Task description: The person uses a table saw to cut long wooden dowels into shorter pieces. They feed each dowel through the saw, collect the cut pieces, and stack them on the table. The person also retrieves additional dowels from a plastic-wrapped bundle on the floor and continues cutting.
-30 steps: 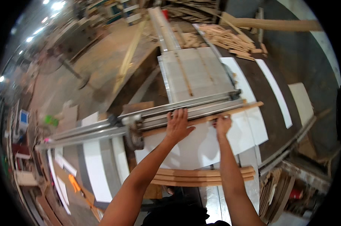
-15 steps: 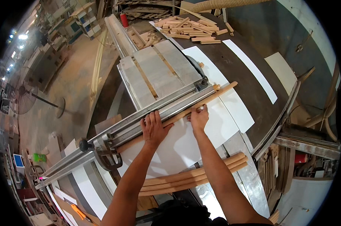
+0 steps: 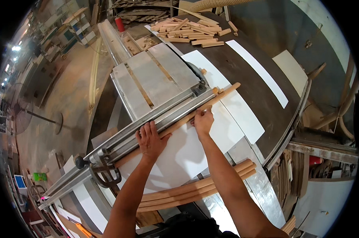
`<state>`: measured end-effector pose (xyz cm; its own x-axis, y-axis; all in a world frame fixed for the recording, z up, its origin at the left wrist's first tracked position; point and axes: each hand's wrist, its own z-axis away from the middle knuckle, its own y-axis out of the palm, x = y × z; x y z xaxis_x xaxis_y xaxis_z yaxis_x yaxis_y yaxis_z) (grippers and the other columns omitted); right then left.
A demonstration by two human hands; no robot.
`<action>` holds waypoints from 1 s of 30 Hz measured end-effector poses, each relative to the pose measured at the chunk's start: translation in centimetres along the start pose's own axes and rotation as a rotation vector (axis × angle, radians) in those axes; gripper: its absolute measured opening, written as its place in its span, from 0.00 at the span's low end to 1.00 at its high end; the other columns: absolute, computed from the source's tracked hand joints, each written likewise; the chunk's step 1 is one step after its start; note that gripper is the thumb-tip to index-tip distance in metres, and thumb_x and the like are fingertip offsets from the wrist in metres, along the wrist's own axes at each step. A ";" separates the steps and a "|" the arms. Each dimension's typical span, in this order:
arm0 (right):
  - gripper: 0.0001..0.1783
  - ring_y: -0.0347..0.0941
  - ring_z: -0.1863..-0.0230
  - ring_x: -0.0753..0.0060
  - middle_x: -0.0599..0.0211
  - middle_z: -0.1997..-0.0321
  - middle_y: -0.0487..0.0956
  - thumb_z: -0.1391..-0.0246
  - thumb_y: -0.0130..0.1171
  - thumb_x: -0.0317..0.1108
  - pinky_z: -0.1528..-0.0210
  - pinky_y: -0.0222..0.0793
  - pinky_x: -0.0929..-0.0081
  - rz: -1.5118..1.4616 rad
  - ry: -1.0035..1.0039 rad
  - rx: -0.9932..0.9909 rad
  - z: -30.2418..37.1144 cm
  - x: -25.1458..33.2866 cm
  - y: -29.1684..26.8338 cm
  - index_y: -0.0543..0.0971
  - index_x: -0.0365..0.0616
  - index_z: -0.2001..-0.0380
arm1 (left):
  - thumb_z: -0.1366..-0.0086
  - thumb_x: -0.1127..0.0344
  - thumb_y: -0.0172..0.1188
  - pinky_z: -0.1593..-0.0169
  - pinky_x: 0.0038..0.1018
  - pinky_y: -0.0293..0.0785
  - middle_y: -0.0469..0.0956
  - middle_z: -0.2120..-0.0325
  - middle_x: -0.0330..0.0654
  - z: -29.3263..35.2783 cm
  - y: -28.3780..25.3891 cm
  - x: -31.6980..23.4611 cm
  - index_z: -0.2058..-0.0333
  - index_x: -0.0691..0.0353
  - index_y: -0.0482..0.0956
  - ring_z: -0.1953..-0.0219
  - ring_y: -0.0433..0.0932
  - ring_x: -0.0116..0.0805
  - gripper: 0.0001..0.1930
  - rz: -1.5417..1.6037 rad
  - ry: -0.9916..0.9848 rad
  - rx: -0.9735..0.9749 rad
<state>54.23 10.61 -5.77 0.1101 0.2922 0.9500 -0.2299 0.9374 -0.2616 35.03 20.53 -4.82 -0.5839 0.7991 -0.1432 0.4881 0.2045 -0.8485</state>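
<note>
A long wooden strip [image 3: 178, 124] lies along the metal fence [image 3: 147, 126] of a sliding table saw, its far right end sticking out past the fence. My left hand [image 3: 151, 143] reaches over the fence with its fingers and has its thumb on the strip, pressing the two together. Farther right, my right hand [image 3: 203, 122] pinches the strip from the near side; its fingertips are partly hidden. White sheet material [image 3: 175, 154] lies under the strip. Just beyond the fence end, the dark blade guard [image 3: 201, 85] is partly visible.
Several wooden strips [image 3: 195, 191] lie near my body. A pile of short cut pieces [image 3: 191, 31] sits at the far side. A clamp-like stop with a black knob [image 3: 104, 166] is on the fence at left. A standing fan [image 3: 19, 107] and orange cutter [image 3: 83, 230] are farther left.
The whole view has shifted slightly, so the saw and strip appear farther left. Both hands remain on the strip; the right fingers have shifted slightly on it.
</note>
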 end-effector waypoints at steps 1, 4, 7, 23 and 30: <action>0.38 0.78 0.85 0.65 0.56 0.77 0.81 0.36 0.56 0.30 0.84 0.74 0.68 0.003 -0.004 0.002 0.1 0.1 0.0 0.52 0.26 0.29 | 0.60 0.39 0.78 0.42 0.47 0.62 0.72 0.53 0.45 0.1 0.1 0.0 0.45 0.64 0.71 0.49 0.70 0.48 0.49 0.000 -0.009 0.001; 0.38 0.80 0.84 0.64 0.54 0.75 0.82 0.36 0.56 0.30 0.83 0.77 0.68 0.013 -0.011 0.027 0.2 0.5 0.0 0.53 0.26 0.29 | 0.61 0.39 0.79 0.42 0.47 0.63 0.73 0.53 0.46 0.2 0.1 0.2 0.44 0.63 0.70 0.48 0.71 0.49 0.50 -0.008 -0.003 -0.001; 0.38 0.80 0.83 0.63 0.54 0.75 0.83 0.36 0.56 0.30 0.82 0.77 0.67 0.003 -0.001 0.014 0.2 0.5 0.2 0.53 0.25 0.29 | 0.60 0.38 0.78 0.43 0.47 0.63 0.73 0.52 0.46 0.1 0.1 0.3 0.44 0.63 0.70 0.48 0.71 0.49 0.50 -0.019 0.007 -0.011; 0.18 0.78 0.86 0.67 0.57 0.78 0.80 0.35 0.54 0.28 0.86 0.73 0.70 -0.008 -0.058 -0.009 0.4 0.7 0.1 0.65 0.29 0.47 | 0.54 0.36 0.75 0.42 0.46 0.62 0.71 0.53 0.45 0.2 -0.4 0.2 0.44 0.64 0.70 0.50 0.70 0.46 0.47 -0.052 0.021 0.027; 0.33 0.79 0.84 0.65 0.56 0.76 0.81 0.35 0.54 0.29 0.83 0.75 0.68 -0.007 -0.035 0.033 0.8 1.2 -0.1 0.55 0.25 0.33 | 0.55 0.36 0.75 0.43 0.46 0.62 0.72 0.54 0.45 0.2 -0.3 0.3 0.44 0.64 0.71 0.50 0.70 0.46 0.47 -0.047 0.016 -0.002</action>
<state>53.66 10.72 -4.42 0.0782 0.2779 0.9574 -0.2606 0.9327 -0.2495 34.61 20.61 -4.74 -0.5955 0.7977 -0.0950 0.4617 0.2431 -0.8531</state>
